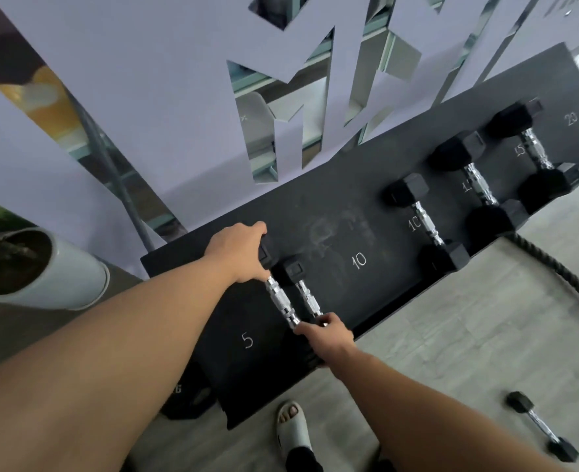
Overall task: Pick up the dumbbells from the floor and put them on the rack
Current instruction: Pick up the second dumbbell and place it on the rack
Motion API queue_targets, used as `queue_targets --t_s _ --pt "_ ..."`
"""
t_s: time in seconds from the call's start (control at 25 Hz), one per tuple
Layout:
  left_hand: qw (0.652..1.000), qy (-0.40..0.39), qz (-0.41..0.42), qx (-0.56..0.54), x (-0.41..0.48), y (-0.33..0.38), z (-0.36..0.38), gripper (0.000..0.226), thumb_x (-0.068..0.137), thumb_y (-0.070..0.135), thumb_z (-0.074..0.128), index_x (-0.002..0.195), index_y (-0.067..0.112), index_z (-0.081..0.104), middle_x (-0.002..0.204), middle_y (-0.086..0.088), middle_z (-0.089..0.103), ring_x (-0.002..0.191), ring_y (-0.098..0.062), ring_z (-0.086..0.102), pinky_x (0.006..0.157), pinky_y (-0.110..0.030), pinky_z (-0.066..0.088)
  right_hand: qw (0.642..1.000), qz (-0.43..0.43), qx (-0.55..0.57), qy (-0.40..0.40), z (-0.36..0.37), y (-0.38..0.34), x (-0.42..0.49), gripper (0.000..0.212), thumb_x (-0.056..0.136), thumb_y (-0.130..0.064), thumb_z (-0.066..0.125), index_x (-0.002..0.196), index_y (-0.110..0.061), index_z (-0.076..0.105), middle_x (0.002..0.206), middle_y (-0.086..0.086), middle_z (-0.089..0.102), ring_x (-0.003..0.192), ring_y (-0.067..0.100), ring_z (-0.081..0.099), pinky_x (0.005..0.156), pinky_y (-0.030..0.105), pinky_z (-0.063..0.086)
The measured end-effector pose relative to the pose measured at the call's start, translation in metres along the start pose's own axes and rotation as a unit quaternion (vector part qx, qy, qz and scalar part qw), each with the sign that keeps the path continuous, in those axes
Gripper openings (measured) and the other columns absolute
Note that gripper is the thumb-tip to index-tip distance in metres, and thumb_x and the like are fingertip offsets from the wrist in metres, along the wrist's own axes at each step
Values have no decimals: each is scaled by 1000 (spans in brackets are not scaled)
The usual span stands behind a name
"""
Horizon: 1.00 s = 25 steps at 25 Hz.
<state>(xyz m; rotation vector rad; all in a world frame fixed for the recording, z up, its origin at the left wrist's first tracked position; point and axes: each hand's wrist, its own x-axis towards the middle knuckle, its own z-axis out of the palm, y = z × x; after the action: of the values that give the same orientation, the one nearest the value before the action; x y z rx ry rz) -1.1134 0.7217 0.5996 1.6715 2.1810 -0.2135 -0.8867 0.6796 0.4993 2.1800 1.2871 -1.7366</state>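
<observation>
Head view, looking down over two bare forearms at a black rack top. Left hand (238,250) cupped over the far hex head of the left small dumbbell (279,298), fingers wrapped around that head. Right hand (325,335) closed on the near end of the right small dumbbell (307,298), fingertips also touching the near end of the left one's chrome handle. Both small dumbbells side by side, nearly touching, lying on the rack (315,212) between the chalked numbers 5 and 10. Cannot tell whether fully resting or partly carried by the hands.

Further right on the same surface: one dumbbell (424,224) beside a second chalked 10, then a larger dumbbell (479,183) and another larger dumbbell (533,146) beside two chalked 15 marks. Chalked 20 at the far right end, no weight next to it.

On the grey floor at lower right, well apart from the rack: one last dumbbell (540,425), lying alone. Thick black rope (560,270) trailing across the floor near the rack's right end. White planter (43,267) at left; sandalled foot (293,427) below the rack edge.

Judged progress: five dumbbells racked or nearly so, one visible on the floor left to lift and place.
</observation>
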Motion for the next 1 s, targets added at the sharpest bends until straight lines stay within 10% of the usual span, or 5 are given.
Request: queue_targets --t_s 0.4,0.6,0.76,1.0 --pt "999 25 3 -34 125 141 5 82 67 41 92 134 20 50 97 -6 64 78 -31 61 61 -40 55 998 -31 -16 57 -144 -21 108 71 64 -54 77 127 -26 61 127 15 56 107 29 61 79 44 63" --pt "1000 9 -11 -16 161 179 41 71 74 40 88 131 19 52 105 -8 69 92 -33 68 61 -38 51 993 -23 -53 106 -159 1 147 68 85 -45 65 146 -23 47 143 18 38 62 6 38 72 21 42" --pt "999 -25 -22 -34 161 187 47 78 78 47 85 141 21 47 118 -10 67 102 -34 66 69 -40 52 994 -2 -87 63 -176 -4 144 64 85 -40 62 143 -21 45 139 17 33 88 34 67 94 40 56" --pt "995 -85 -31 -39 138 161 11 72 85 49 74 147 31 43 134 -3 64 115 -30 63 89 -46 55 935 -122 -331 42 -205 -50 129 55 86 -51 60 134 -26 52 135 9 48 125 35 46 99 45 44"
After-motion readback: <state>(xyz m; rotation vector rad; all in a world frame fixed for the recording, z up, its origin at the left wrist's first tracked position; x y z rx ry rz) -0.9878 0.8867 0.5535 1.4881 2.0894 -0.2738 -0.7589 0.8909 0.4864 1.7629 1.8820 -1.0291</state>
